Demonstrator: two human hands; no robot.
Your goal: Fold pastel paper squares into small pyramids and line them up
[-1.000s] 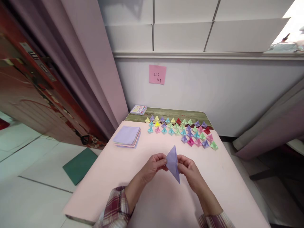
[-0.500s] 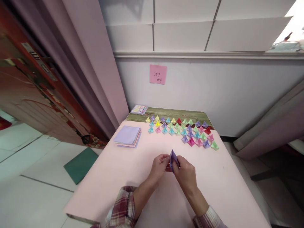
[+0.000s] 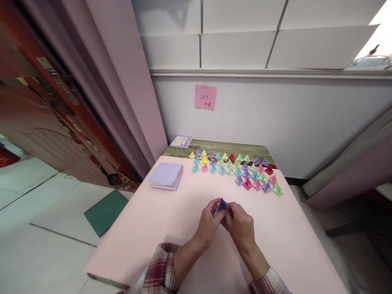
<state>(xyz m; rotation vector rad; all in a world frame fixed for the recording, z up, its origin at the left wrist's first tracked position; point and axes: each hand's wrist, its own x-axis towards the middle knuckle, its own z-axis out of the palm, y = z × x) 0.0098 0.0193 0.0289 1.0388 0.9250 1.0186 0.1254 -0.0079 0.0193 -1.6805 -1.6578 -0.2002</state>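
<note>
**Both hands pinched on the purple paper, mid-table**

Your left hand (image 3: 210, 222) and right hand (image 3: 241, 228) meet over the middle of the pink table (image 3: 147, 237). The fingers of both are curled in close and grip a small folded purple paper (image 3: 223, 205) between them. The paper sits at the fingertips, on the side of your hands away from you, with its peak poking up above the knuckles. Your fingers hide most of it, so its long axis can't be told for sure. Neither hand is nearer: the left holds it from the left, the right from the right. Whether its lower edge touches the table can't be told.

Well apart, toward the far right edge, small folded pieces (image 3: 235, 170) in many colours lie in rows. A stack of sheets (image 3: 166, 176), purple on top, lies at the far left. Behind it a small pack (image 3: 180, 141) rests on a wooden strip, and a pink note (image 3: 205, 97) is stuck to the wall
</note>
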